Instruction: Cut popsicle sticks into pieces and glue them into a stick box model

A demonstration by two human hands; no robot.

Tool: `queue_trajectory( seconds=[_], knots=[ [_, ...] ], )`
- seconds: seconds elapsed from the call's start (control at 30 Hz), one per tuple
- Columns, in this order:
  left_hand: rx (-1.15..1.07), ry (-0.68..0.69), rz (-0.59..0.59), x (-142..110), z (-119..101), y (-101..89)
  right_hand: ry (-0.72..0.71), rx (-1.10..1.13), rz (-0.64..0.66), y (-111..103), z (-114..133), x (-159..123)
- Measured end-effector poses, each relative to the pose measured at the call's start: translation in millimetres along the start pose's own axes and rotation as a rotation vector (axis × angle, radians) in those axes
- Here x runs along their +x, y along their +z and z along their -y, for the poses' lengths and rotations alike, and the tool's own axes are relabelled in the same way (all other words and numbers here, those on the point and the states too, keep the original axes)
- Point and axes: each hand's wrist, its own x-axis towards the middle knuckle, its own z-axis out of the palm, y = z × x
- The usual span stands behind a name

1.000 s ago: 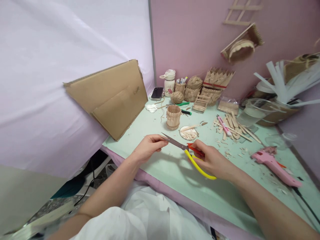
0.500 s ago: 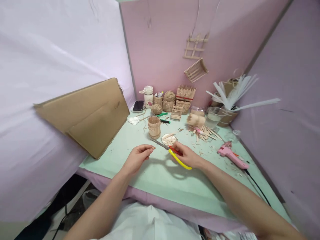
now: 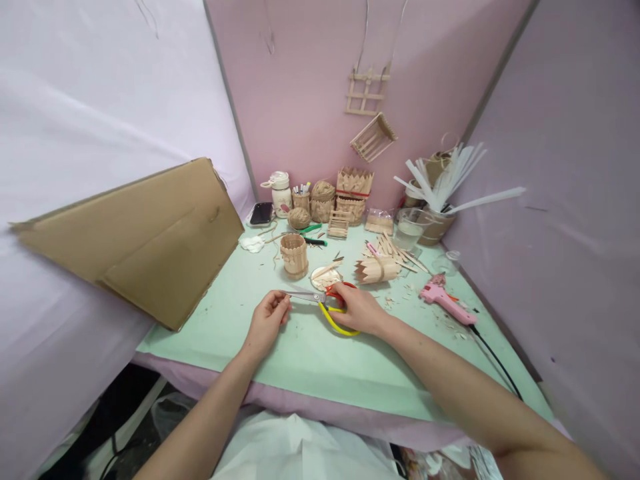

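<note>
My right hand (image 3: 356, 308) is closed around the red and yellow handles of a pair of scissors (image 3: 320, 297). Their blades point left, and the tips reach the fingertips of my left hand (image 3: 270, 317). That hand is pinched; whatever it holds, if anything, is too small to make out. Just beyond the blades stands a small round pot of wooden sticks (image 3: 294, 256). A round white dish (image 3: 326, 277) with stick pieces on it sits behind the scissors. To its right a tied wooden roll with a zigzag end (image 3: 377, 270) lies on its side.
A pink glue gun (image 3: 447, 300) with a black cord lies at the right. Loose sticks (image 3: 395, 252), a plastic cup (image 3: 410, 230) and a pot of white strips (image 3: 443, 223) are behind. Twine balls (image 3: 299, 218), a bottle (image 3: 281, 195) and a phone (image 3: 261, 214) line the back. Cardboard (image 3: 165, 247) leans left.
The scissors have swung so their blades meet my left fingertips, and their handles are spread wider. The wooden roll has moved nearer, off the loose sticks. The view has shifted right.
</note>
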Motion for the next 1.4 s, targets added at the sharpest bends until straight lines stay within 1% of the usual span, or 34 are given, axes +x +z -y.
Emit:
queue_trajectory(
  seconds=[0.23, 0.5, 0.6, 0.73, 0.8, 0.87, 0.93, 0.97, 1.03, 1.1, 1.17, 1.3, 1.4],
  knots=[
    [0.008, -0.026, -0.150, 0.4, 5.0, -3.0, -0.014, -0.059, -0.055, 2.9, -2.6, 2.7],
    [0.043, -0.009, -0.117, -1.5, 4.5, -3.8, -0.121, -0.081, -0.078, -3.7, 7.1, -1.5],
    [0.030, -0.006, -0.107, -1.4, 4.0, -3.3, -0.167, -0.086, -0.114, -7.7, 12.1, -4.4],
    [0.007, -0.028, -0.113, -1.6, 1.3, -1.6, -0.264, -0.072, -0.220, -17.7, 17.2, -3.7],
    [-0.001, -0.029, -0.112, -2.4, 0.1, -1.2, -0.264, -0.069, -0.303, -27.5, 17.2, -2.0],
    [-0.004, -0.023, -0.107, -3.4, 0.0, -1.3, -0.224, -0.087, -0.339, -41.4, 13.4, -2.0],
    [0.000, -0.015, -0.107, -4.0, 1.1, -1.9, -0.173, -0.119, -0.277, -57.7, 4.3, -5.8],
    [0.004, -0.011, -0.108, -4.1, 1.8, -2.1, -0.142, -0.130, -0.213, -65.8, -2.1, -9.2],
    [0.014, -0.005, -0.108, -3.8, 3.1, -2.3, -0.074, -0.127, -0.044, -79.1, -16.7, -17.6],
    [0.018, -0.004, -0.102, -2.8, 4.0, -2.0, 0.034, -0.150, 0.088, -86.2, -30.5, -25.2],
    [0.016, -0.007, -0.093, -1.7, 4.5, -1.6, 0.099, -0.199, 0.116, -86.0, -39.8, -29.1],
    [0.013, -0.010, -0.081, -0.6, 5.0, -1.4, 0.097, -0.278, 0.104, -73.9, -44.7, -25.3],
    [0.019, -0.009, -0.079, -1.1, 5.8, -1.9, 0.112, -0.344, 0.060, -65.0, -44.4, -19.4]
  ],
)
